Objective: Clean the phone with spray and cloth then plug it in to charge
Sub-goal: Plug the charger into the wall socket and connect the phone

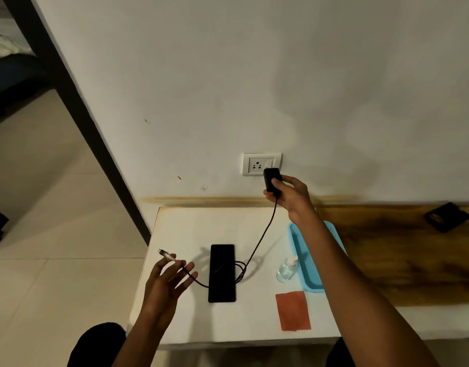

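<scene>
A black phone (222, 272) lies flat in the middle of the white table (191, 229). My right hand (289, 194) grips a black charger adapter (271, 181) just below and right of the white wall socket (261, 163). Its black cable (262, 234) runs down across the table and loops beside the phone. My left hand (166, 283) holds the cable's pale connector end (166, 255) between thumb and finger, left of the phone, other fingers spread. A clear spray bottle (287, 268) stands right of the phone. An orange-red cloth (293, 311) lies flat near the front edge.
A light blue tray (311, 276) sits right of the bottle, partly under my right arm. A wooden surface (400, 260) extends to the right with a dark object (446, 217) at its back. A dark frame (77, 109) and tiled floor lie to the left.
</scene>
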